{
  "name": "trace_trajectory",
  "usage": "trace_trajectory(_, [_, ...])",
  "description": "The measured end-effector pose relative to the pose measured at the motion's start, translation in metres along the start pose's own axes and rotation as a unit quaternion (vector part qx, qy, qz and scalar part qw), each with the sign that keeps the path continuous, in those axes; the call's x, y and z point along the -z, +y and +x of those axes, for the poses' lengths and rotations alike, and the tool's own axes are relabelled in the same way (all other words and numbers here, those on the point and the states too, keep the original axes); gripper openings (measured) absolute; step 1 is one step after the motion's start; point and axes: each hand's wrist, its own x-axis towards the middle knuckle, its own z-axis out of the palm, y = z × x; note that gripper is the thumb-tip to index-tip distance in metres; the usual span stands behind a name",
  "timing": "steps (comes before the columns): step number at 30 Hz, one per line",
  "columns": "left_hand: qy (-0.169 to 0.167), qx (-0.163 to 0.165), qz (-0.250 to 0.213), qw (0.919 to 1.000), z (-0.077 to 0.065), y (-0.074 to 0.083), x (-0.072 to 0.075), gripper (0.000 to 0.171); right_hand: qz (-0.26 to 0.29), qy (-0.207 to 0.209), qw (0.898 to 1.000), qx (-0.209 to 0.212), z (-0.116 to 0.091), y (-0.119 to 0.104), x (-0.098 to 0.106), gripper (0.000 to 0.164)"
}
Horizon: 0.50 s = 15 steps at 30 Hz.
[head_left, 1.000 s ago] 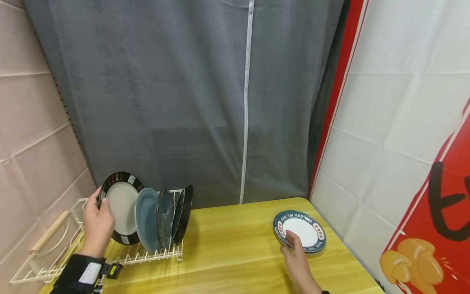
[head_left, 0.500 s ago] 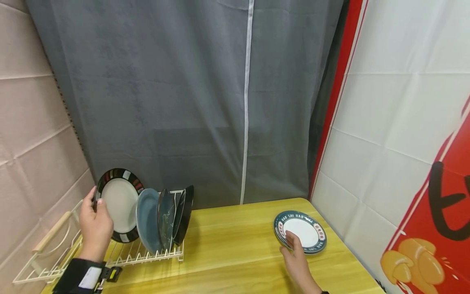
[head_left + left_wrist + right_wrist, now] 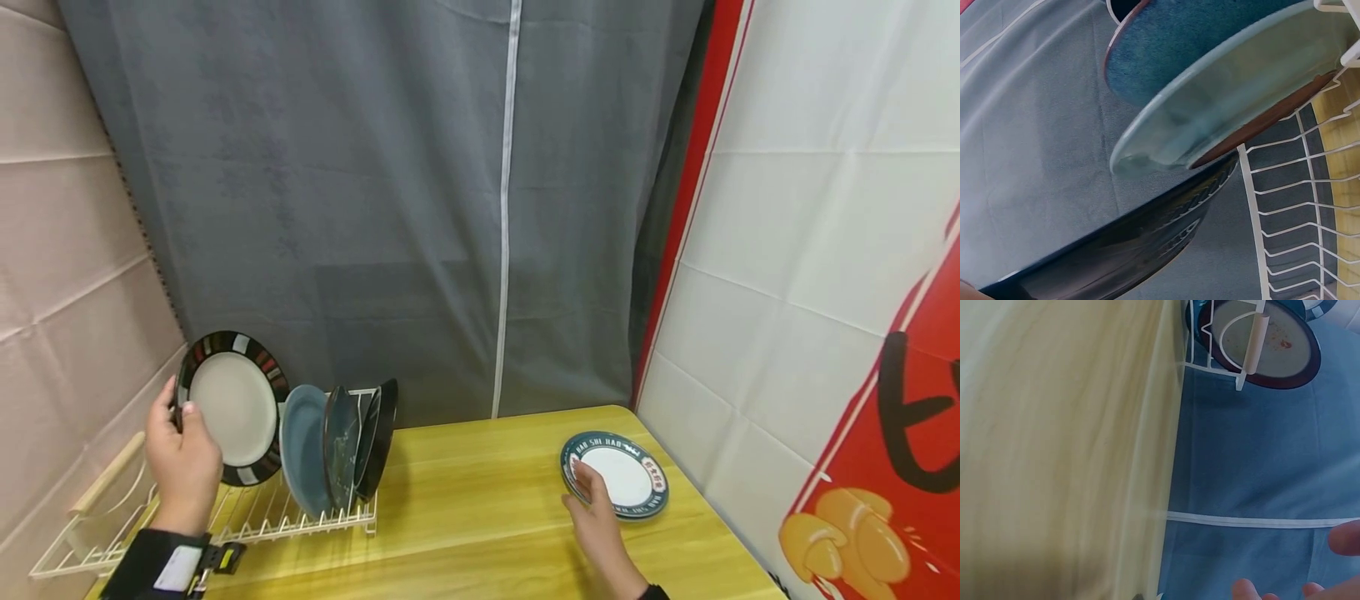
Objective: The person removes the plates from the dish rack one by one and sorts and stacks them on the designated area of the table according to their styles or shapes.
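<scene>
In the head view my left hand (image 3: 183, 471) grips the left edge of a black-rimmed plate with a pale centre (image 3: 234, 408). The plate stands tilted upright, raised over the white wire dish rack (image 3: 262, 527). Seen from the left wrist, its glossy dark underside (image 3: 1110, 250) hangs beside a pale blue-green plate (image 3: 1210, 94) in the rack. Far to the right, my right hand (image 3: 597, 525) has its fingers loosely extended over the near left edge of a white plate with a teal lettered rim (image 3: 626, 479), which lies flat on the table.
Right of the blue plate (image 3: 302, 454), a dark patterned plate (image 3: 341, 454) and black dishes (image 3: 377, 437) stand in the rack. The rack has a wooden handle (image 3: 108, 475). A grey curtain (image 3: 375, 208) hangs behind the yellow wooden table (image 3: 465, 500); a white panel (image 3: 795, 208) borders the right.
My left hand has moved up and left with the black-rimmed plate, drawing it away from the blue plate. My right hand has shifted slightly back from the middle of the teal-rimmed plate.
</scene>
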Motion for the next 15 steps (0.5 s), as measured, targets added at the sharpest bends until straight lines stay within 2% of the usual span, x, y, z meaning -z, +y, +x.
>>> trace_trajectory(4, [0.018, -0.018, -0.012, 0.9996, 0.000, 0.009, 0.001, 0.057, 0.000, -0.021, 0.999, -0.030, 0.000, -0.015, -0.004, 0.063])
trace_trajectory(9, [0.045, -0.040, -0.028, 0.9978, -0.002, 0.022, -0.001, 0.055, 0.007, -0.035, 0.998, -0.045, 0.003, -0.021, -0.009, 0.064])
trace_trajectory(15, [0.073, -0.063, -0.061, 0.9935, -0.011, 0.035, -0.006, 0.053, 0.023, -0.042, 0.998, -0.037, 0.003, -0.030, -0.014, 0.064])
